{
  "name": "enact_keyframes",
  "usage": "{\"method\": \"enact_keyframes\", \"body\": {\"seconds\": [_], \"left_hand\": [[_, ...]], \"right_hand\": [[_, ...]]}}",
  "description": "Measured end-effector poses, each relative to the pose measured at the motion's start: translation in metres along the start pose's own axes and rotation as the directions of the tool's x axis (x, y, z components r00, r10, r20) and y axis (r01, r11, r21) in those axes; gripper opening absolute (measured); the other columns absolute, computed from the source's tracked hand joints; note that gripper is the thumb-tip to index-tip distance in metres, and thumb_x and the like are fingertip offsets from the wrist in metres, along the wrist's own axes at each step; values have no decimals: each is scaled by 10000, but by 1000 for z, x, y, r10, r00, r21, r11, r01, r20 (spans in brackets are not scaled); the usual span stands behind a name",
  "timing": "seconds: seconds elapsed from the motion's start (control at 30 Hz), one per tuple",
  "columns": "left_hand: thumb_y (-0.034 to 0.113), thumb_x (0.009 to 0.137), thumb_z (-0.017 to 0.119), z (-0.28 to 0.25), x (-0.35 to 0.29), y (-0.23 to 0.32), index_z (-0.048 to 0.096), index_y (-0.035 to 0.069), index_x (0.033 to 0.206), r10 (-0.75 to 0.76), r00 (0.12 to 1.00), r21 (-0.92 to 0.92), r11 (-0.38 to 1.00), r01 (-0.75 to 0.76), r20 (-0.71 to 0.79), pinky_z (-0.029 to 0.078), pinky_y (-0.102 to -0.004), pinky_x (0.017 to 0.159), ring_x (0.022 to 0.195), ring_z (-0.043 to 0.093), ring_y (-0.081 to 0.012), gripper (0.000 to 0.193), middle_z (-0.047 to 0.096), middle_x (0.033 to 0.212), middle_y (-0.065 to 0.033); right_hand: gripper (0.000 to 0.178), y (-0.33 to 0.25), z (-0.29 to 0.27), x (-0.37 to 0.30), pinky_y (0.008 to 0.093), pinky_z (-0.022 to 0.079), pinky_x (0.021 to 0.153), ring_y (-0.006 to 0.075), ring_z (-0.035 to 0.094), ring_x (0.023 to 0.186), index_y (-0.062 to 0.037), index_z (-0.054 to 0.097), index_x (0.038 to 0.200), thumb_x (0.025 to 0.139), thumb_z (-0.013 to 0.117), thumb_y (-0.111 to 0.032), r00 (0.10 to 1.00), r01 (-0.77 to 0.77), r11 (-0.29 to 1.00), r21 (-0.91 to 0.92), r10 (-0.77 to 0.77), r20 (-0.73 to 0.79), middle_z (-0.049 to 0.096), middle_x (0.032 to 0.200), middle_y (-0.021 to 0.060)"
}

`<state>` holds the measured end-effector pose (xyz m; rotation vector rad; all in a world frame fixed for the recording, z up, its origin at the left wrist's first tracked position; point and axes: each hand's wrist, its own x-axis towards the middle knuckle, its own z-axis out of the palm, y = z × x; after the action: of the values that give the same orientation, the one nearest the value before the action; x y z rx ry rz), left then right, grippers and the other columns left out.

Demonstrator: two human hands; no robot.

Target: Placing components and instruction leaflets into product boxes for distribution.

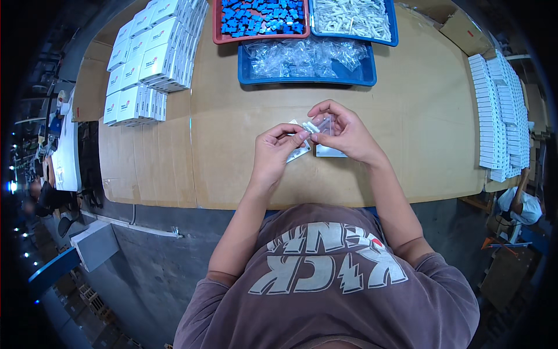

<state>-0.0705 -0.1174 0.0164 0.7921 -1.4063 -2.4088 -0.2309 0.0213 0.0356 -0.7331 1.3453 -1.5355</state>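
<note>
**Small White Part: Held Between Two Hands, Three Trays Above**

One small white part [311, 127] is being held above the surface [427, 122], between two hands. It is being pinched by the closed fingers of the left hand [272, 152]. The fingers of the right hand [353, 139] are being kept curved and parted beside it; whether anything is being gripped by them cannot be told. One flat white piece [299, 153] is being partly covered by the left hand, and one white box-like item [330, 152] by the right.

Three trays are being supported beyond the hands: one red tray [261, 40] is being filled by blue parts, one blue tray by white sticks [351, 17], one lower blue tray [308, 82] by clear bags [302, 58]. Two stacks of white boxes are being carried, left and right; the boxes are too many to count.
</note>
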Motion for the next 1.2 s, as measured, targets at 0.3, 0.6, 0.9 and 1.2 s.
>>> {"method": "enact_keyframes", "body": {"seconds": [0.3, 0.6, 0.9, 1.2], "left_hand": [[9, 987, 701, 3, 0, 1, 662, -12, 1054, 63, 997, -9, 998, -64, -33, 515, -200, 729, 811, 664, -57, 80, 708, 934, -24], [-61, 948, 684, -1, 4, 5, 586, -20, 1168, 340, 934, 302, 907, -294, -110, 517, -214, 754, 844, 638, -75, 245, 665, 958, -51], [-55, 958, 679, -6, 3, 5, 651, -12, 1250, 151, 988, 126, 981, -146, -32, 494, -187, 700, 803, 611, -32, 296, 652, 1006, -26], [-7, 990, 681, -10, -5, 5, 665, -32, 1247, 189, 978, 234, 958, -164, -88, 440, -184, 629, 725, 569, -5, 259, 614, 987, -9]], "right_hand": [[289, 5, 9, 0, 258, 565, 795, 83, 665, 916, -10, 627, 1223, 952, 728, -12, 996, -63, 994, 94, 69, -61, 675, 1043, 26], [232, 12, 12, 5, 275, 584, 793, 108, 694, 859, 5, 636, 1223, 1001, 685, -41, 988, -126, 985, 120, 135, -72, 692, 986, 39], [367, 5, 14, 6, 272, 598, 748, 136, 722, 822, 4, 572, 1330, 986, 701, -11, 990, -86, 981, 174, 104, -96, 683, 943, 46], [312, 13, 16, 6, 243, 574, 745, 102, 705, 813, 35, 661, 1291, 985, 706, -7, 989, -82, 992, 93, 92, -115, 705, 955, 52]]}}
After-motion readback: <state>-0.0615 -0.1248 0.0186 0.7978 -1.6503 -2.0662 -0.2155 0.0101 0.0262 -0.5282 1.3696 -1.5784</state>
